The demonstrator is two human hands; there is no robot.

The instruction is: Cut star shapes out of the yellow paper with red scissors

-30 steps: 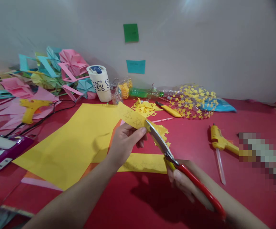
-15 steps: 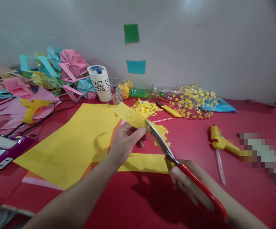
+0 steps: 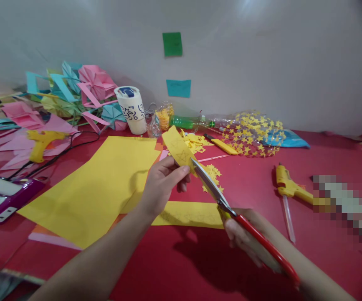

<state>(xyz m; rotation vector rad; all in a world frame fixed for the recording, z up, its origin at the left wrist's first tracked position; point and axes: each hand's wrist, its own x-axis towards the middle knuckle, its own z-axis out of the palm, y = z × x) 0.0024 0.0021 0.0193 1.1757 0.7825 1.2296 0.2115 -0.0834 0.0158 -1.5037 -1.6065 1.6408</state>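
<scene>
My left hand (image 3: 165,179) pinches a yellow paper strip (image 3: 178,147) with stars drawn on it in pencil. My right hand (image 3: 246,234) grips red-handled scissors (image 3: 210,184), and their blade tips meet the strip's lower end beside my left thumb. Beneath the scissors lie several small cut-out yellow stars (image 3: 213,172). A second yellow strip (image 3: 190,214) with drawn stars rests flat on the red table under my wrists. Big yellow paper sheets (image 3: 96,188) spread out left of my left hand.
A yellow glue gun (image 3: 289,186) stands at right, another glue gun (image 3: 41,144) at left. Behind are yellow paper scraps (image 3: 195,143), a box cutter (image 3: 224,145), a white tumbler (image 3: 131,110) and a star-covered clear bottle (image 3: 252,133). Folded paper decorations (image 3: 96,81) pile up at back left.
My left hand has turned the yellow strip, so its free end now points more upward and further right. The scissors have stayed at nearly the same place.
</scene>
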